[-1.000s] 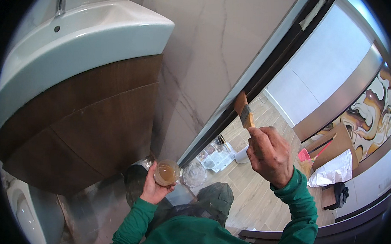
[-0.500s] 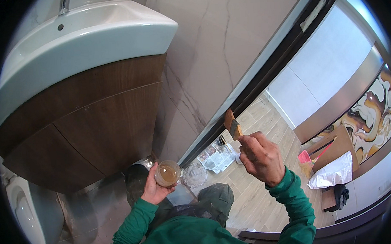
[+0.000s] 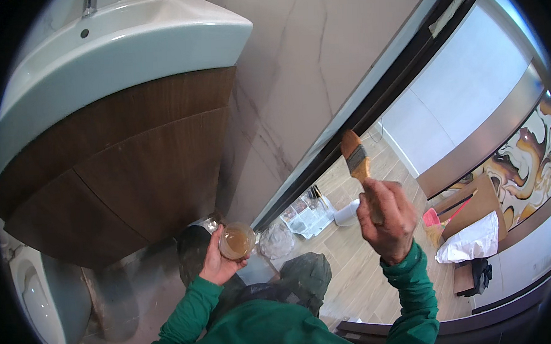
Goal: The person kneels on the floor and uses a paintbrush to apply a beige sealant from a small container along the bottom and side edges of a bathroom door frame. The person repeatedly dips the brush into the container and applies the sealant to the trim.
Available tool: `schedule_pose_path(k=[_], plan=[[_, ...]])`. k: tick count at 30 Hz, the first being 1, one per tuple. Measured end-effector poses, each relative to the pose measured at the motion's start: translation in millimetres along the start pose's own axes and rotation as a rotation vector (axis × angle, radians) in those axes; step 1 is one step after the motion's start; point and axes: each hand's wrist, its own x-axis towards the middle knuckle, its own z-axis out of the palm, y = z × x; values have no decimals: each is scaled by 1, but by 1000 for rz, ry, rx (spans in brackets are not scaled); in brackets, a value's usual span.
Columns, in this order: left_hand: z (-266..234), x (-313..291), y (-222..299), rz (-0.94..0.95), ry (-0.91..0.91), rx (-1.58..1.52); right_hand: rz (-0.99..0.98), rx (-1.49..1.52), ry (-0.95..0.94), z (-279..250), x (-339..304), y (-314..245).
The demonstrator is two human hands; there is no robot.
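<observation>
Orange bristles (image 3: 350,144) are tipping the brush (image 3: 357,159), which is jutting up-left from my right hand (image 3: 388,221); that hand is gripping its handle (image 3: 363,170) and I am seeing the bristle ends at the dark frame (image 3: 406,71). Well apart, lower left, my left hand (image 3: 215,264) is gripping a clear cup (image 3: 233,225) of brownish liquid (image 3: 237,242).

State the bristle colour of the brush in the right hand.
The bristles are orange-brown; the head view shows them best.

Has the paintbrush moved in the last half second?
Yes. The paintbrush in the right hand has moved up and rightward in the view along the dark frame, nearer the pale patch on it.
</observation>
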Motion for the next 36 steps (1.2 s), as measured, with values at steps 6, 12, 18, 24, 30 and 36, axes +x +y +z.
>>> schedule_pose_path(k=[6,12,18,24,30,36], plan=[[1,-1,1,3,19,7,13,47,-93,28,-28,-3],[-1,-1,-1,-8,22,3,-2,77,-157,49,-47,-2],[-3,-1,-4,-9,23,-8,-2,92,-198,61,-58,-3],[-4,0,-6,-20,21,-11,33,145,-290,67,-62,-7],[-6,2,-6,-9,10,-10,73,179,-190,52,-43,-4],[-7,3,-7,-22,30,-14,74,101,-27,38,-16,-3]])
